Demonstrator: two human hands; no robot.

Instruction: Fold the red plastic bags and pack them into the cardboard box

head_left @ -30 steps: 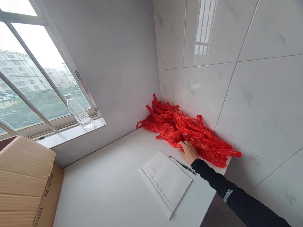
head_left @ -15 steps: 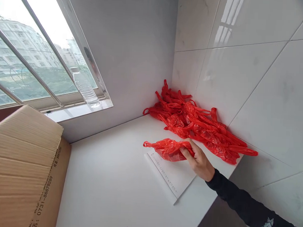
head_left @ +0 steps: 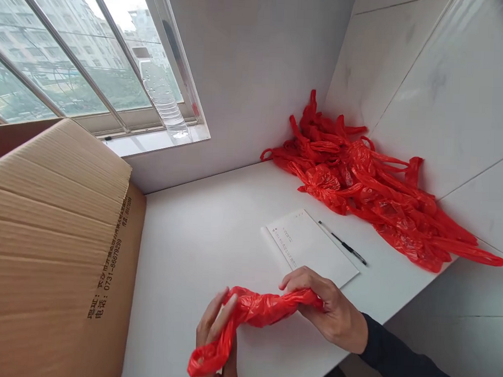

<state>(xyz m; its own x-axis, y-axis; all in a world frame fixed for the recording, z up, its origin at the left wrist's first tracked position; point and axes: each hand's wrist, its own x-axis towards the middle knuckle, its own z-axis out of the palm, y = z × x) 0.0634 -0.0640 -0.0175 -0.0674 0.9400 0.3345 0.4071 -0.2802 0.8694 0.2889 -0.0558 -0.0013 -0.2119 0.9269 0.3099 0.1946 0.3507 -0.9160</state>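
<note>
Gripping 1 crumpled red plastic bag (head_left: pixel 255 318) between them, both hands work low in the head view, just above the near edge of the white countertop (head_left: pixel 204 236). The right hand (head_left: pixel 325 309) is clenched around the bag's right end, fingers curled over the top and thumb underneath. The left hand (head_left: pixel 215 333) grasps the other end, its fingers extended along the twisted plastic, with a looped bit of bag hanging below near the bottom of the view. The bag stretches roughly level from one hand to the other. Just beyond the right hand lies a white sheet of paper (head_left: pixel 311 248) with small print along its left side, flat on the counter, and a black pen (head_left: pixel 343 245) rests just beside its right edge. Farther back, in the corner against the tiled wall (head_left: pixel 445 80), sits a heap of red plastic bags (head_left: pixel 371 184), well apart from the held one. A cardboard box (head_left: pixel 55 247) with printed characters and numbers fills the left side. On the window sill (head_left: pixel 154 141) stands 1 clear plastic bottle (head_left: pixel 164 97), upright against the glass.
</note>
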